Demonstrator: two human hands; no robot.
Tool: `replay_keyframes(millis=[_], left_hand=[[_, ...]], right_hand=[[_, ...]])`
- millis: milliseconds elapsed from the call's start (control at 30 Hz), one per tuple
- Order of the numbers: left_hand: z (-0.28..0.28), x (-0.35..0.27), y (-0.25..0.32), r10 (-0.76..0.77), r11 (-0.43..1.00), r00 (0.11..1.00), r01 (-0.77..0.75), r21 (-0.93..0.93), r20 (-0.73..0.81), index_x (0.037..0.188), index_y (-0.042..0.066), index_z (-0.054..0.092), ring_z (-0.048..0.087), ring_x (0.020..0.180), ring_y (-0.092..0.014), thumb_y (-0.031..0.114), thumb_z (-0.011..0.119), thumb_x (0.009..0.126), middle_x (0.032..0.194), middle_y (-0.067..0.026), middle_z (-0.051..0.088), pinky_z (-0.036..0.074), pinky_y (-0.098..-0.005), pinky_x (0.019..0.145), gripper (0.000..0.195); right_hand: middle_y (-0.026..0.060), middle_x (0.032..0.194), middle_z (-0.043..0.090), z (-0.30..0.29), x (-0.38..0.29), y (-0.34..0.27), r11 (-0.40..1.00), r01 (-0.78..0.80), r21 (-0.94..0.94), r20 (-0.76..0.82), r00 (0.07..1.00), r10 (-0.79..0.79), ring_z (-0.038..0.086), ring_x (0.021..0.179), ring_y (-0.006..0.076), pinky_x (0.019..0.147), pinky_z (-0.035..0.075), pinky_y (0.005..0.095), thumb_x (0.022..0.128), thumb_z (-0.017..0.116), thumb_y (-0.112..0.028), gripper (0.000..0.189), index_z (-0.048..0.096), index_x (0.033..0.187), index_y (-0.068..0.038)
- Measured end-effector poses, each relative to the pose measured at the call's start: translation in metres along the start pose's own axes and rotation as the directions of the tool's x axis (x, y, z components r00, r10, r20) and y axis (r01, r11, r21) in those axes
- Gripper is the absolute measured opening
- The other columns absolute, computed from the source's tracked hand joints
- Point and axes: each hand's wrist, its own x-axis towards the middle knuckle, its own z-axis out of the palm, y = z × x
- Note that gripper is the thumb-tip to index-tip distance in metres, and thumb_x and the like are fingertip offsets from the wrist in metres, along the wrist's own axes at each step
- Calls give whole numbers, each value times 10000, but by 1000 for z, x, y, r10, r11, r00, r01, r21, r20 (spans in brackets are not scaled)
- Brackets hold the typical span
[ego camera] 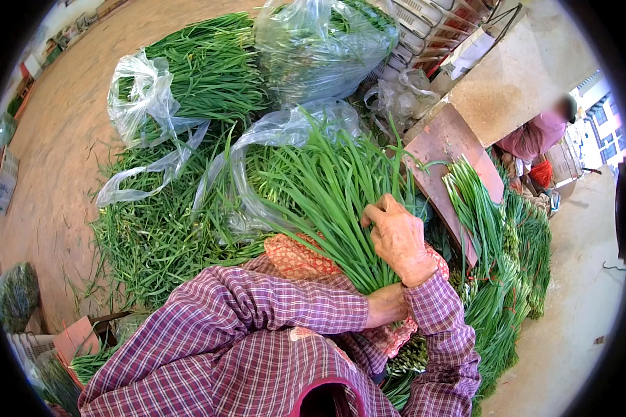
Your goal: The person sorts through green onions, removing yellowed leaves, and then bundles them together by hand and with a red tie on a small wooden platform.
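Note:
A loose bunch of green garlic chives (339, 208) lies across my lap, over an orange patterned cloth (297, 256). My right hand (396, 234) rests at the bunch's right side, fingers curled in against the leaves; its fingertips are partly hidden. My left hand (388, 304) reaches beneath my right forearm near the lower end of the bunch. Only its wrist area shows, so its fingers and any grip are hidden. To the right, a small bundle of chives (472, 200) with pale stems lies on a reddish board (456, 140).
Loose leaves (172, 245) are heaped on the floor at left. Beyond them sit chives partly in plastic (208, 68) and a filled clear bag (326, 57). Tied bundles (506, 313) are piled at right. Plastic crates (422, 26) stand behind; another person (537, 130) sits farther right.

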Motion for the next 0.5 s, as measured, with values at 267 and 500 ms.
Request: replay_keyframes(millis=[267,500], left_hand=[[-4,-12,-7,-45,999,993,43,-17,-111,1489,100,236,139,1451,-196,211,390,946,1583,-18,165,122,-384,1207,574],[13,-10,1,-186,978,936,148,-147,-299,1499,132,218,116,1457,-213,218,406,940,1585,-26,146,119,-395,1206,596]], right_hand=[[80,964,527,0,12,-16,998,-29,-52,27,999,30,605,896,281,661,500,412,737,731,-182,272,601,975,-154],[57,933,534,13,23,-11,994,95,-57,-88,991,-100,599,857,255,618,514,398,725,699,-130,200,613,905,-127]])
